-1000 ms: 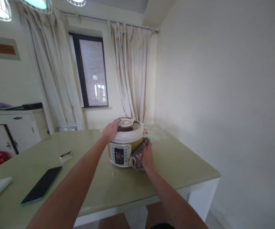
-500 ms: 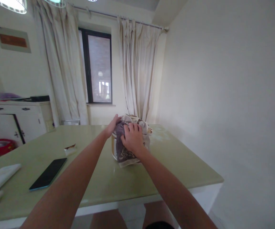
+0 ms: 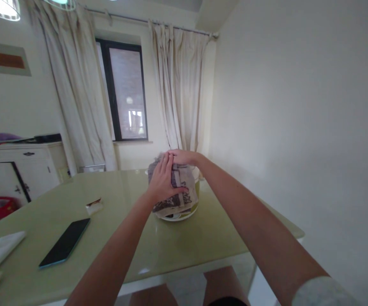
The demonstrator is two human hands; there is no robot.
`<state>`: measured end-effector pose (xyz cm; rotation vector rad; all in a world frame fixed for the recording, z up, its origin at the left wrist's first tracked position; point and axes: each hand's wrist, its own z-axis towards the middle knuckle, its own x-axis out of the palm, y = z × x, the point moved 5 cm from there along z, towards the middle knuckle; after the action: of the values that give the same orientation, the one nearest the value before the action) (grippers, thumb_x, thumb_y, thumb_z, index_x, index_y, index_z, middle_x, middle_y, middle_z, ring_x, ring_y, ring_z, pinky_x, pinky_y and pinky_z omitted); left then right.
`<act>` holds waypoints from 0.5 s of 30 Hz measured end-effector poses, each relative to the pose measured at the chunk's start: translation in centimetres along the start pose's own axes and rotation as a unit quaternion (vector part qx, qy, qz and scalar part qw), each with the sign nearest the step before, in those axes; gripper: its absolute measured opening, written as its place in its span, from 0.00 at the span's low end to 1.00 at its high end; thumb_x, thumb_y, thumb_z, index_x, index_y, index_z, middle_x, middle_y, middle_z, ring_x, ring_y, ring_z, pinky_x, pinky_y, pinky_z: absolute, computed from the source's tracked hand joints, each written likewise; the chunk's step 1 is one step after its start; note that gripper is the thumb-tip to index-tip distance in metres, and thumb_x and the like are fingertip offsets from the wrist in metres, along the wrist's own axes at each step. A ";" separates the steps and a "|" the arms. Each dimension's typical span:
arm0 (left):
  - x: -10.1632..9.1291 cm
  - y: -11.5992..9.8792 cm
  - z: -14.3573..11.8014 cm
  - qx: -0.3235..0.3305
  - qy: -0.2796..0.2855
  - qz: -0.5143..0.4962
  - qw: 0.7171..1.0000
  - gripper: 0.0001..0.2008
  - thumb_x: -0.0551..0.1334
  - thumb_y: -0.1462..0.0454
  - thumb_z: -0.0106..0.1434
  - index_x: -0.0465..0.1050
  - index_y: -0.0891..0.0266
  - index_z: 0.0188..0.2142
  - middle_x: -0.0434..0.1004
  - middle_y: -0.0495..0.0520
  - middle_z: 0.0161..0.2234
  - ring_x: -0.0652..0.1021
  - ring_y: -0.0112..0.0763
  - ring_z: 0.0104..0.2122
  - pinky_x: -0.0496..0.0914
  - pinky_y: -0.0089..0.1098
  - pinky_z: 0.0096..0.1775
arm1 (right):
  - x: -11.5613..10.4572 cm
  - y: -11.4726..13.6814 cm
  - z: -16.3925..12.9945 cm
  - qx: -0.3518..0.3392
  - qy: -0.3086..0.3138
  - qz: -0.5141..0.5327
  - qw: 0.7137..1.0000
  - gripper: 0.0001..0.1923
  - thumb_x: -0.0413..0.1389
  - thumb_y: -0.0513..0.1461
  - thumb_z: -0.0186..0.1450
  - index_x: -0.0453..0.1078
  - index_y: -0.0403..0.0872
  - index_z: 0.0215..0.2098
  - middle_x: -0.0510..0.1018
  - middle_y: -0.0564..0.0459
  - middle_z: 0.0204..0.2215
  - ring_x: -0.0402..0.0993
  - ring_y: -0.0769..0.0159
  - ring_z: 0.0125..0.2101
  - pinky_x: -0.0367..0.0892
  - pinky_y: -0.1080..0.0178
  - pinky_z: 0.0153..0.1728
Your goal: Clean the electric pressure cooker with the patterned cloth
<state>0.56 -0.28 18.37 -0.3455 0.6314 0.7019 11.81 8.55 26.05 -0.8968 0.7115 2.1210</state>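
At frame centre, the left hand (image 3: 164, 180) lay spread flat on the cloth (image 3: 184, 196) draping the cooker (image 3: 177, 214); the right hand (image 3: 182, 157) pressed flat above, on its top.

No legible text, label, brand, number or sign. The cloth (image 3: 177, 193) over the cooker (image 3: 184, 214) carries dark marks, too blurred to read.

Surroundings, lower left of frame.
A dark phone (image 3: 64, 247) lies flat on the green table (image 3: 222, 229); white cabinet (image 3: 21, 170) at left, curtained window (image 3: 124, 91) behind.
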 end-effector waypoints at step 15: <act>0.7 13.2 -1.3 -0.334 -0.214 -0.219 0.891 0.22 0.70 0.50 0.56 0.76 0.60 0.46 0.79 0.52 0.40 0.78 0.39 0.43 0.73 0.38 0.49 | 2.0 -3.9 -4.1 0.125 -0.034 0.086 0.988 0.25 0.53 0.49 0.74 0.71 0.50 0.66 0.76 0.44 0.61 0.72 0.53 0.60 0.64 0.55 0.62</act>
<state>-8.67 8.97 15.78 -0.9119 -0.1389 0.5115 15.36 8.82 21.22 -0.6453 1.0247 2.1384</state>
